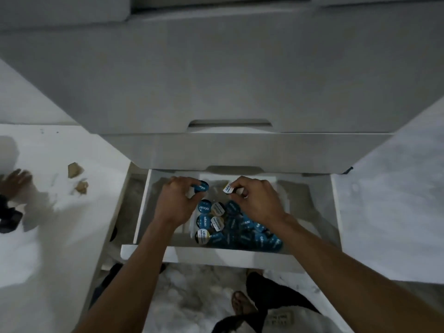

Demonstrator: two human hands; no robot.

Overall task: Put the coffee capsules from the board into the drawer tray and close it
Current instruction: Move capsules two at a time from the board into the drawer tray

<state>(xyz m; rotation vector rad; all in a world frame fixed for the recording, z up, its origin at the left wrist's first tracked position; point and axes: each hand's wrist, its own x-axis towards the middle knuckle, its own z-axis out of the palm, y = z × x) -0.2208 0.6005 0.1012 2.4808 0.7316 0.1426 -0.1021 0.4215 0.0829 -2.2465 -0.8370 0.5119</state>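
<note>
Your left hand is curled around a blue-lidded capsule, pinched between thumb and fingertips above the back of the drawer tray. Your right hand pinches a white-lidded capsule in the same manner, just beside the blue one; the two capsules are near each other but do not touch. Both forearms reach in over the drawer front.

The drawer is pulled out below two shut drawer fronts of a grey cabinet. Inside the tray, a heap of capsules lies toward the front and right of centre, directly beneath and between your wrists. Most lids are blue with white lettering; a few are white or gold-rimmed. The lids tilt at various angles and overlap one another. The left part of the tray floor shows bare.

The board named in the task cannot be identified in this view. On the pale floor to the left lie two small brown fragments, well apart from the drawer. At the far left edge a foot shows; another sandalled foot is visible below the drawer.
</note>
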